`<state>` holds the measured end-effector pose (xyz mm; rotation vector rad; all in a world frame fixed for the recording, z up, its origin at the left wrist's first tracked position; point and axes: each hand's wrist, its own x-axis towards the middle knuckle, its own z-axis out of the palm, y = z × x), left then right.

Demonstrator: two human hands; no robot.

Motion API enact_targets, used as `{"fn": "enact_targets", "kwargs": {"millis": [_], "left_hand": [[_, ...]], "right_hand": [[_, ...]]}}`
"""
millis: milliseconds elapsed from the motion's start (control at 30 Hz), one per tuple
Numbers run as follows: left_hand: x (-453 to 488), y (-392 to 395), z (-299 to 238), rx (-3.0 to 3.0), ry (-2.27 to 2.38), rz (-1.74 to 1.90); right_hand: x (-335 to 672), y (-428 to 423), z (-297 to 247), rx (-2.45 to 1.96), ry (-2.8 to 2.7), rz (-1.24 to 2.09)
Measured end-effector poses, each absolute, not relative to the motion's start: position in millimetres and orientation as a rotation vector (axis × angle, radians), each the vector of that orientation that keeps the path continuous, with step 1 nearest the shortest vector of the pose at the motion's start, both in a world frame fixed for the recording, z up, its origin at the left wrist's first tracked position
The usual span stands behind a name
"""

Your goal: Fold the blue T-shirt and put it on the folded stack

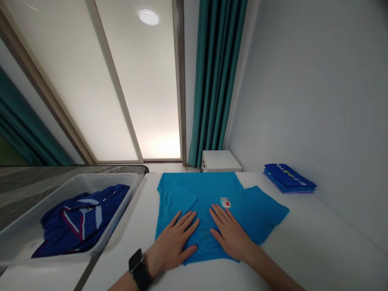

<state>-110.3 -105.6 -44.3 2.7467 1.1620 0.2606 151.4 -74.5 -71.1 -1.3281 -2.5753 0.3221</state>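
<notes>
A bright blue T-shirt (pixel 209 194) with a small red star badge lies spread on the white table (pixel 318 250). Its left sleeve is folded in over the body and its right sleeve lies out to the right. My left hand (pixel 172 242), with a black watch on the wrist, rests flat on the lower part of the shirt, fingers stretched out. My right hand (pixel 230 234) lies flat beside it on the shirt, fingers apart, just below the badge. Neither hand holds anything.
A clear plastic bin (pixel 18 230) at the left holds crumpled dark blue clothes (pixel 81 218). A stack of folded dark blue shirts (pixel 287 178) sits at the table's far right by the wall. A small white cabinet (pixel 220 161) and teal curtains stand behind.
</notes>
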Motion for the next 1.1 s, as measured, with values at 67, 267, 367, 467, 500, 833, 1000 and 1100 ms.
{"fn": "enact_targets", "kwargs": {"millis": [67,267,367,467,500,833,1000,1100], "left_hand": [[-112,-106,-42,2.728,1.136,0.240],[-115,-104,-42,2.710,1.139,0.208],[-116,-104,-42,2.710,1.130,0.193],[-116,-105,-42,2.708,1.130,0.195],[-115,-105,-41,2.710,1.133,0.202],[-66,-92,-35,2.703,1.108,0.369],[-38,-81,-39,2.706,1.102,0.398],[-28,-78,-39,2.712,1.105,0.343]], "right_hand": [[152,-81,-79,-1.336,-2.543,0.299],[153,-86,-86,-1.385,-2.510,0.279],[153,-89,-85,-1.407,-2.503,0.268],[154,-93,-85,-1.427,-2.497,0.265],[154,-94,-85,-1.423,-2.493,0.263],[164,-93,-73,-1.272,-2.363,0.335],[176,-92,-75,-1.273,-2.251,0.254],[185,-93,-77,-1.325,-2.217,0.247]]}}
